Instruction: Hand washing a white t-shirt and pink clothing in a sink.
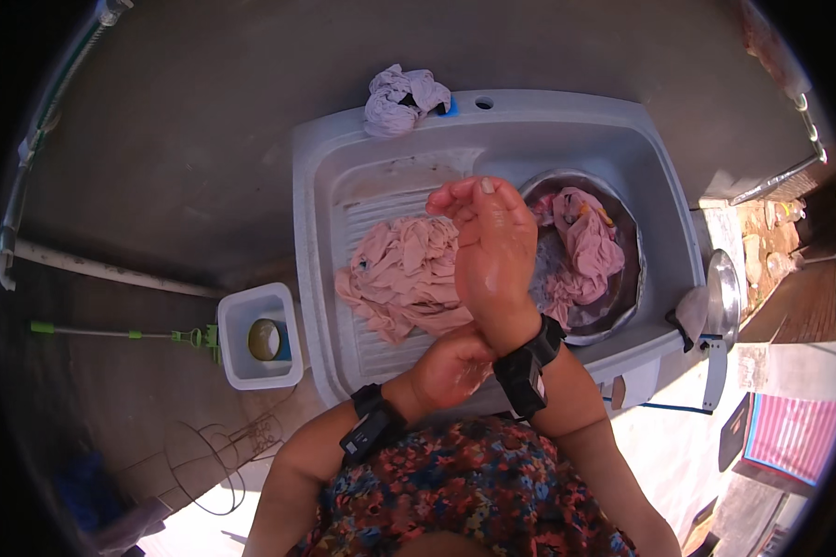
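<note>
My right hand [498,254] is raised over the middle of the sink, wet, with its fingers loosely half curled and nothing seen in it. Below it, my left hand [453,369] is at my right wrist by the black wrist device [526,372]; its fingertips are hidden there. Left of my right hand, a crumpled pink cloth [404,271] lies on the ribbed washboard [383,365] of the grey laundry sink [564,104]. To the right, a round metal basin [630,285] in the sink bowl holds more wet pink cloth [589,244] and cloudy water.
A bunched pale lilac cloth [400,101] rests on the sink's back rim against the wall. On the floor at left stand a white bucket [226,348] with a can inside, a green-ended pole [111,331] and a wire stand [209,459]. A metal bowl [723,292] is beyond the right rim.
</note>
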Demonstrator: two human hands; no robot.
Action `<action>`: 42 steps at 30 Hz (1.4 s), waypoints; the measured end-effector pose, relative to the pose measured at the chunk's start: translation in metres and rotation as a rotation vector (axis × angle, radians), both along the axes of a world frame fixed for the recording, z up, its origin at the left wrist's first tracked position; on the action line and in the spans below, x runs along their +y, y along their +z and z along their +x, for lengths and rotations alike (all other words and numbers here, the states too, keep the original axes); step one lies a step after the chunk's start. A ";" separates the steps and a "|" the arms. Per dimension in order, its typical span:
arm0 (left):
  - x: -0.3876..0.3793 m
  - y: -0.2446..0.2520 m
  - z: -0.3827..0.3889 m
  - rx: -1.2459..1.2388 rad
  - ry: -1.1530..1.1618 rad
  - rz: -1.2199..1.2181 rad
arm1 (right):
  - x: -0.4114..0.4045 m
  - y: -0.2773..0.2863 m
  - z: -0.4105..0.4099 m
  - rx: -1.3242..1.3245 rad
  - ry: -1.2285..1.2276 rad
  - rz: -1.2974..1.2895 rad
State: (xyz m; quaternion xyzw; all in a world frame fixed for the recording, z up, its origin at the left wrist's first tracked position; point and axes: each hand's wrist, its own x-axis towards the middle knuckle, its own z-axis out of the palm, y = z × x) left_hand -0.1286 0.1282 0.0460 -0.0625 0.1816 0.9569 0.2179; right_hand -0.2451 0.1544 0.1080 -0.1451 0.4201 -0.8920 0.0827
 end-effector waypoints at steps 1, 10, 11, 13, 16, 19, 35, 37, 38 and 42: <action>-0.001 -0.002 0.001 0.003 -0.040 0.048 | 0.000 0.002 0.004 -0.024 0.034 0.006; 0.004 0.009 0.008 -0.002 -0.019 -0.027 | 0.001 0.011 0.019 0.013 0.136 0.066; 0.002 0.012 0.007 0.000 -0.027 -0.028 | 0.004 0.015 0.020 0.144 0.106 0.316; -0.004 0.017 0.003 -0.031 -0.054 -0.150 | 0.004 0.003 0.007 0.564 -0.071 0.487; -0.008 0.018 0.003 -0.015 0.113 -0.176 | 0.006 0.004 -0.007 1.151 -0.292 0.718; -0.016 0.018 0.002 0.054 0.126 -0.114 | 0.004 0.000 -0.008 1.354 -0.355 0.805; 0.000 0.004 0.027 -0.156 -0.012 -0.059 | 0.001 -0.029 0.032 1.040 -0.085 0.729; 0.002 0.006 0.030 -0.153 -0.014 -0.066 | -0.005 -0.035 0.039 0.947 -0.090 0.659; 0.003 0.006 0.030 -0.146 -0.009 -0.072 | -0.007 -0.036 0.042 0.861 -0.091 0.585; 0.003 0.003 0.035 -0.149 0.005 -0.079 | -0.007 -0.028 0.048 0.676 0.047 0.584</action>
